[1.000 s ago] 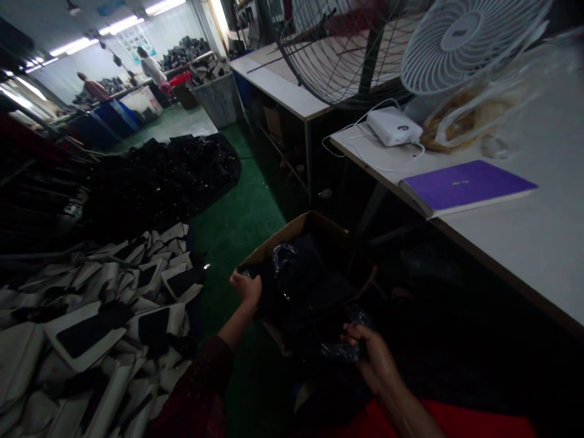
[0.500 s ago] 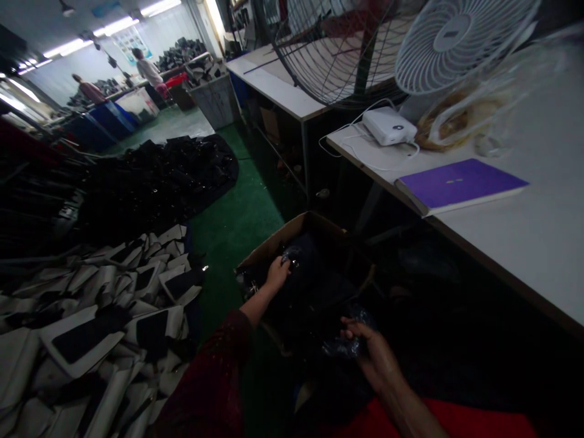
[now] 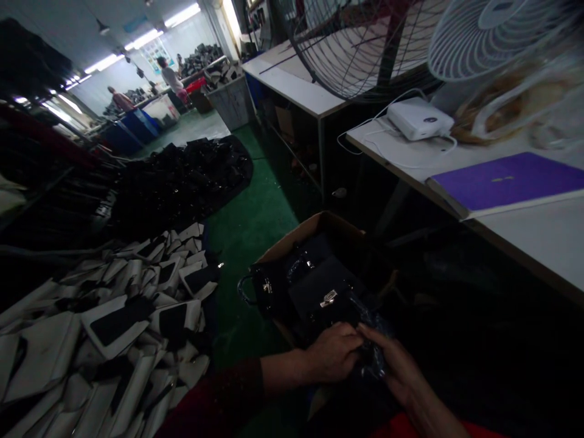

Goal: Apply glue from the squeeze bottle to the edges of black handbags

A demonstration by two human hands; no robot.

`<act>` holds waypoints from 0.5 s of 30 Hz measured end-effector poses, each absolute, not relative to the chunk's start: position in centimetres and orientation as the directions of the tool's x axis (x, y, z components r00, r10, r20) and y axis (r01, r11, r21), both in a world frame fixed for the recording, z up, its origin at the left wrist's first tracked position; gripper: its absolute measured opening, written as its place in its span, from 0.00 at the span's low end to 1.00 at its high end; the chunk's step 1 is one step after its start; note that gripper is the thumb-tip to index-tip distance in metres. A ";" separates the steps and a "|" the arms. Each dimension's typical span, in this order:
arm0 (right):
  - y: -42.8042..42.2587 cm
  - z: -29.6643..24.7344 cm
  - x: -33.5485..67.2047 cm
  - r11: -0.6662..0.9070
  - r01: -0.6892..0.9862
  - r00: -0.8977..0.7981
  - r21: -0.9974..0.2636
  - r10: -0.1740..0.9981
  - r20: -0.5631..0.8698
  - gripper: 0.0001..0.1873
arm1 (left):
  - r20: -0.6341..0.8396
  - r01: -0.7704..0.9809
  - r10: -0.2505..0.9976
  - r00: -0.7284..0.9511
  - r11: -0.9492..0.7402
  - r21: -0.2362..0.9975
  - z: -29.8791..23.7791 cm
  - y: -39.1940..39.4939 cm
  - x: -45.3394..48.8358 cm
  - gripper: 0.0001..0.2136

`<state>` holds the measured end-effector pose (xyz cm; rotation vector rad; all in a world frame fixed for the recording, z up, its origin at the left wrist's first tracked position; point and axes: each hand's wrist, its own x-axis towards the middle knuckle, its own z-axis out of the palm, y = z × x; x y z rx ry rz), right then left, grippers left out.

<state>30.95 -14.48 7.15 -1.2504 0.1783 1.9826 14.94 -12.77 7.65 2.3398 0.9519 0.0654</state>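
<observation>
Just in front of me, a black handbag (image 3: pixel 319 286) with a shiny metal clasp leans in an open cardboard box (image 3: pixel 294 238). Clear plastic wrap (image 3: pixel 375 359) covers what looks like its handle. My left hand (image 3: pixel 335 353) is closed at the near edge of the bag, its fingertips meeting my right hand. My right hand (image 3: pixel 395 359) grips the plastic-wrapped part, thumb on top. Another black bag (image 3: pixel 267 287), with a looped handle and a metal clasp, lies at the box's left side. Deep shadow hides the bag's lower part.
White-and-black cut pieces (image 3: pixel 118 322) are heaped at left, with a pile of black items (image 3: pixel 191 173) beyond. On the white table (image 3: pixel 524 237) at right are a purple book (image 3: pixel 511 179), a white device (image 3: pixel 420 118) and a fan (image 3: pixel 493 36). Two people work far back.
My left hand has come from the box's far left toward me and met my right hand. The handbag's clasp now shows. The view has shifted slightly left.
</observation>
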 end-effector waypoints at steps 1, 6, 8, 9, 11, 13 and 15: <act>-14.4 7.0 30.9 -0.687 -0.673 -0.215 -0.273 0.535 -0.817 0.19 | -0.155 0.594 0.634 0.758 -0.572 0.566 7.5 -12.5 14.9 0.07; -14.1 7.3 31.2 -0.607 -0.721 -0.110 -0.333 0.575 -0.811 0.20 | 0.091 0.404 0.704 0.704 -0.502 0.765 6.9 -12.2 15.5 0.12; -14.2 8.0 31.5 -0.570 -0.737 -0.082 -0.364 0.610 -0.788 0.22 | 0.124 0.378 0.875 0.467 -0.324 0.867 7.1 -11.1 14.9 0.18; -14.2 8.4 31.7 -0.548 -0.744 -0.068 -0.384 0.633 -0.771 0.22 | 0.083 0.399 0.957 0.279 -0.194 0.896 7.1 -10.1 14.2 0.20; -14.5 9.0 32.0 -0.501 -0.756 -0.040 -0.420 0.677 -0.735 0.21 | -0.057 0.429 0.970 -0.236 0.156 0.890 6.7 -7.2 12.2 0.17; -14.7 9.3 32.2 -0.460 -0.767 0.002 -0.446 0.694 -0.719 0.20 | -0.148 0.393 0.870 -0.470 0.357 0.848 5.5 -3.7 9.8 0.16; -14.7 9.2 32.5 -0.438 -0.778 0.049 -0.451 0.673 -0.738 0.21 | -0.297 0.312 0.748 -0.593 0.554 0.772 3.7 -0.7 7.6 0.18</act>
